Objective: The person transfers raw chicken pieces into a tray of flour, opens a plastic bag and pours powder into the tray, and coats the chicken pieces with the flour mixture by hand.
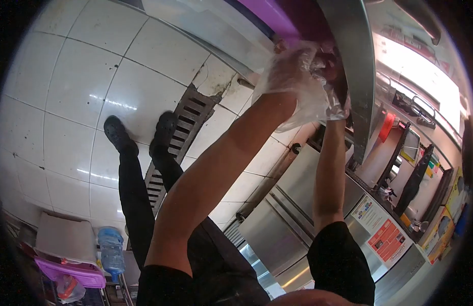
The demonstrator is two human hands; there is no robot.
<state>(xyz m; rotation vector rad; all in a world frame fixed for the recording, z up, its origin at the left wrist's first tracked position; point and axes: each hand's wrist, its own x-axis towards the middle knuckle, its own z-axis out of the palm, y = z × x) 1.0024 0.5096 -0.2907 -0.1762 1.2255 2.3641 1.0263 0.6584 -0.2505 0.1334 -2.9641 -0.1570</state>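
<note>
Has left hand (290, 71) and right hand (332, 81) in bunched clear plastic (282, 109), beside metal panel (360, 76), near purple surface (269, 13); cannot tell either grip's opening or hold.

The floor (73, 76) below you consists of glossy, pale square tiles with dark joints and scattered specks; your dark shoes (116, 133) rest on it, near an inset slotted drain grate (194, 105).

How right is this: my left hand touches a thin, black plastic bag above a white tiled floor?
The colour is wrong: the head view shows a thin, clear plastic bag touched by your left hand above the white tiled floor.
</note>
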